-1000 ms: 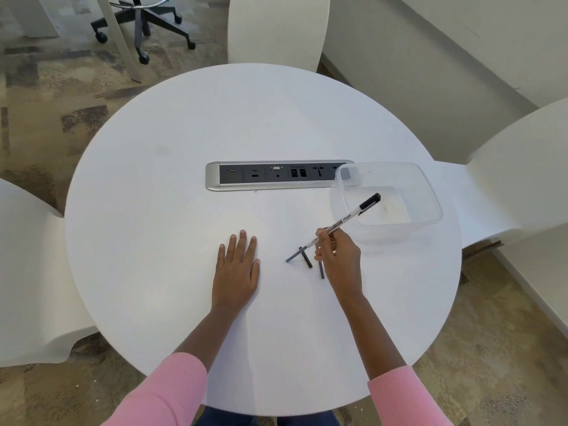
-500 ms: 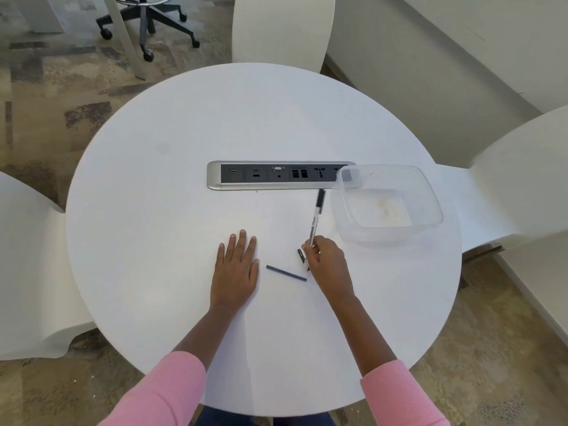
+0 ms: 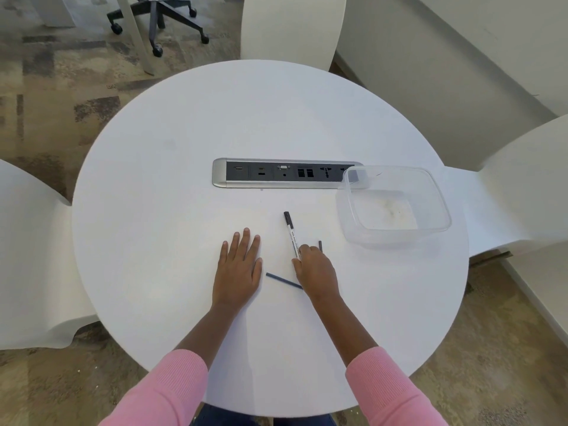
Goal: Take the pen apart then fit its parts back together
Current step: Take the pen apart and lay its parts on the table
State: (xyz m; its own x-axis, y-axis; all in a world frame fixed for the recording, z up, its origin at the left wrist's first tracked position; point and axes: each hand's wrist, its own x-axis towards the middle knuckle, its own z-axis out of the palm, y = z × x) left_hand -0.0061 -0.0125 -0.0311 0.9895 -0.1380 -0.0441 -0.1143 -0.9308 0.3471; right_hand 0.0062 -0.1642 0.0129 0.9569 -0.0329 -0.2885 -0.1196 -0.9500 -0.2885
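White plastic, black-capped, the pen barrel (image 3: 291, 233) now lies on the tabletop (image 3: 153, 210); a second ago the right hand (image 3: 315, 269) held it lifted toward the clear container (image 3: 393, 207). That hand's fingers (image 3: 304, 249) rest curled on its near end; whether they pinch it I cannot tell. The left hand (image 3: 238, 269) stays flat, fingers slightly spread. The dark refill (image 3: 284, 281) and a small dark piece (image 3: 320, 245) lie loose, so reassembly looks unstarted. The barrel's printing is too small to read.
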